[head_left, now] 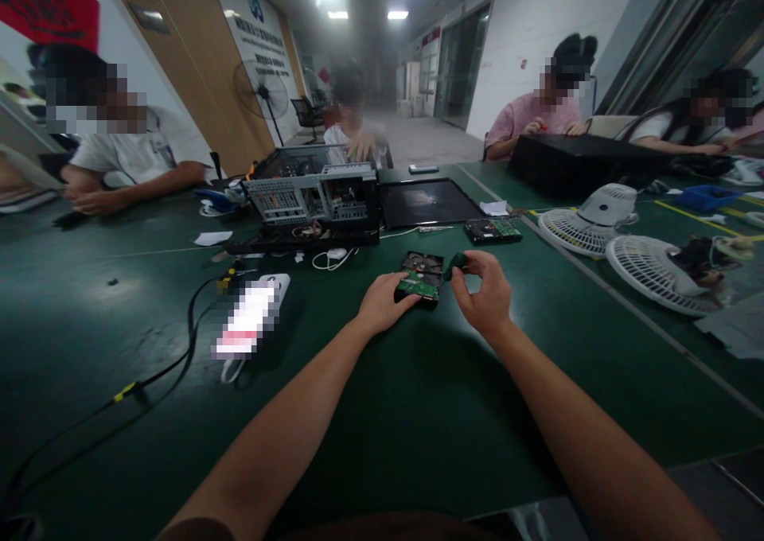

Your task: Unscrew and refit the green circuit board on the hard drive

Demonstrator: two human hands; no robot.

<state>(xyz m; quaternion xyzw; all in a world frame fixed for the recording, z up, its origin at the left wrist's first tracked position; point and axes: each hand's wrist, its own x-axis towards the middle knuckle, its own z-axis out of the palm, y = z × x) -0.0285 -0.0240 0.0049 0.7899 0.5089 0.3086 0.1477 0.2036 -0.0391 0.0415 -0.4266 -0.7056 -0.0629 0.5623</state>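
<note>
A hard drive with a green circuit board (421, 277) lies on the green table in front of me. My left hand (385, 302) grips its left and near edges, fingers closed on it. My right hand (482, 286) pinches the dark green handle of a small tool (457, 266), which looks like a screwdriver, at the drive's right edge. The tool's tip is too small to make out. A second hard drive (494, 230) rests farther back to the right.
An opened computer case (310, 199) and a black panel (430, 202) stand beyond the drive. To the left are a phone (254, 317) and a black strap (191, 326); white fan parts (648, 266) lie right. Several people sit around the table.
</note>
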